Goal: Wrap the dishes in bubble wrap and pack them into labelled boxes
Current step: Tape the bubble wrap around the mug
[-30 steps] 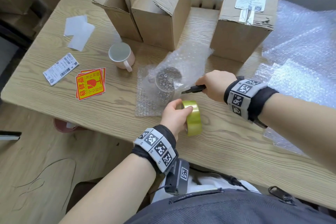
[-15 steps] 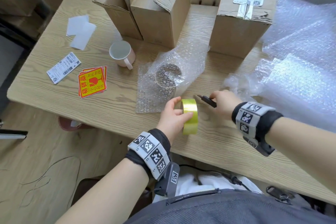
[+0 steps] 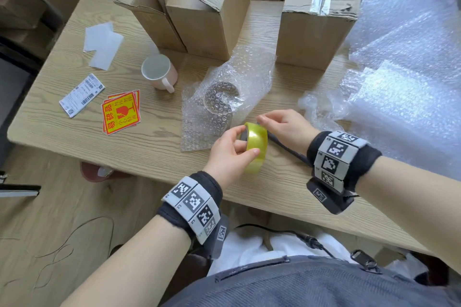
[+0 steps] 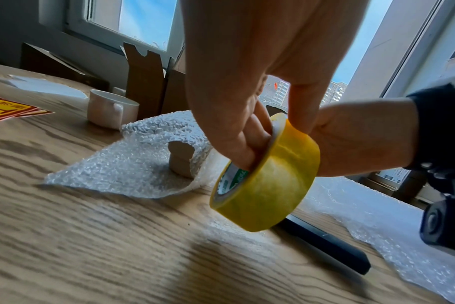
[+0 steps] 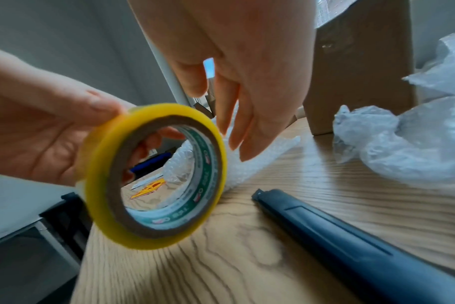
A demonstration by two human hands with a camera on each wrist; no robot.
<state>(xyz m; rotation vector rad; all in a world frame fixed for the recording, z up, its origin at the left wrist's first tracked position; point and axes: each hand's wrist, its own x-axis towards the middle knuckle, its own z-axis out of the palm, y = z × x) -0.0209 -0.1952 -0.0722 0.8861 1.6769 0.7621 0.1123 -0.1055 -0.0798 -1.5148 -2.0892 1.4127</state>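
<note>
My left hand (image 3: 230, 154) holds the yellow tape roll (image 3: 257, 147) upright, just above the table (image 3: 74, 137), thumb on the outer band and fingers hooked through the core. My right hand (image 3: 287, 127) sits at the roll's 1 o'clock, fingers loosely extended with the tips at its top edge; it grips nothing, and I cannot tell whether they touch the tape. The dark utility knife (image 5: 351, 242) lies flat on the table under my right wrist, at the roll's 4 o'clock. At the roll's 11 o'clock a cup (image 3: 219, 104) lies loosely covered by a sheet of bubble wrap (image 3: 239, 75). A bare pink mug (image 3: 159, 75) stands at 10 o'clock from that. Open cardboard boxes (image 3: 207, 17) stand at 12 o'clock, and fragile stickers (image 3: 121, 113) lie at 9 o'clock.
</note>
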